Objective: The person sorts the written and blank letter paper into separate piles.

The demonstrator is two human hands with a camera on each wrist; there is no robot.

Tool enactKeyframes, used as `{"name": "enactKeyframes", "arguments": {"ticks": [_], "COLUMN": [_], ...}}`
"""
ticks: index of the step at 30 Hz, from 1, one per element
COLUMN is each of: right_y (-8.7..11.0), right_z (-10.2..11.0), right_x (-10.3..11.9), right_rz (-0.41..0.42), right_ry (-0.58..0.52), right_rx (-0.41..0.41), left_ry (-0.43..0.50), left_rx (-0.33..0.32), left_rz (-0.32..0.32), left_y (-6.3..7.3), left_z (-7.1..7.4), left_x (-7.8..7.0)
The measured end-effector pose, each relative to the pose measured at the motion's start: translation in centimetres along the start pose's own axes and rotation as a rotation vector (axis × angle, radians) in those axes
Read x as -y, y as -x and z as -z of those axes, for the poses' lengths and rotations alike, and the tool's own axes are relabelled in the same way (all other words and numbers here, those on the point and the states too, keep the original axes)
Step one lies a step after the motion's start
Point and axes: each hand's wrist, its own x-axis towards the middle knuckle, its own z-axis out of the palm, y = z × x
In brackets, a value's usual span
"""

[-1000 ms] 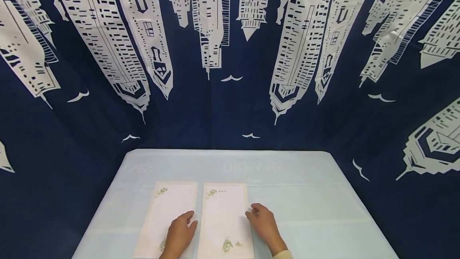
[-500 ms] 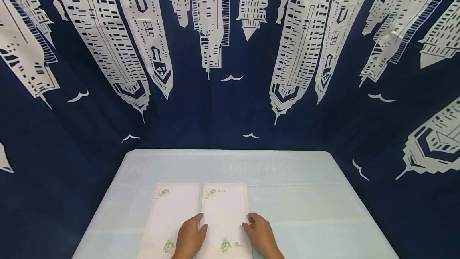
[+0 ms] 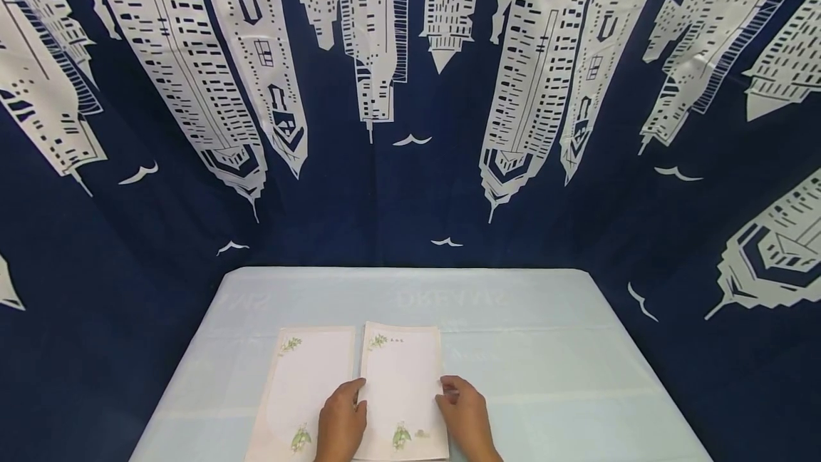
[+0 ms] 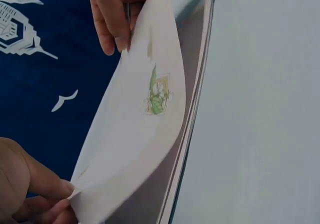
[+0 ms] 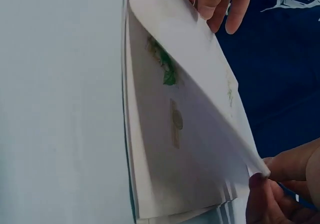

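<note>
A white sheet of paper (image 3: pixel 400 383) with a cream border and green plant prints is held between my two hands. My left hand (image 3: pixel 342 421) pinches its left long edge between thumb and fingers. On the right long edge, my right hand (image 3: pixel 470 419) pinches it too. Both wrist views show the sheet bowed, its near edge (image 4: pixel 179 109) raised off the layered paper (image 5: pixel 137 184) underneath. Beside it on the left lies a second printed paper (image 3: pixel 308 369), flat on the table, its lower right side partly behind my left hand.
A pale blue cloth covers the table (image 3: pixel 551 355). Beyond its far edge hangs a navy cloth (image 3: pixel 378 198) printed with white buildings and birds.
My left hand has moved right, from over the left paper to the right sheet's left edge. My right hand has shifted slightly down. The right sheet has been taken hold of and raised.
</note>
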Motion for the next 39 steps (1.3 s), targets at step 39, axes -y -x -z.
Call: {"name": "enactKeyframes", "arguments": {"ticks": [39], "right_y": [-1.8], "right_z": [10.9], "right_x": [-8.9], "right_rz": [-0.237], "right_ry": [0.035], "right_rx": [-0.276], "left_ry": [0.358], "left_rx": [0.21], "left_rz": [-0.142], "left_y": [-1.3], "left_z": [-10.4], "left_x": [-7.3]}}
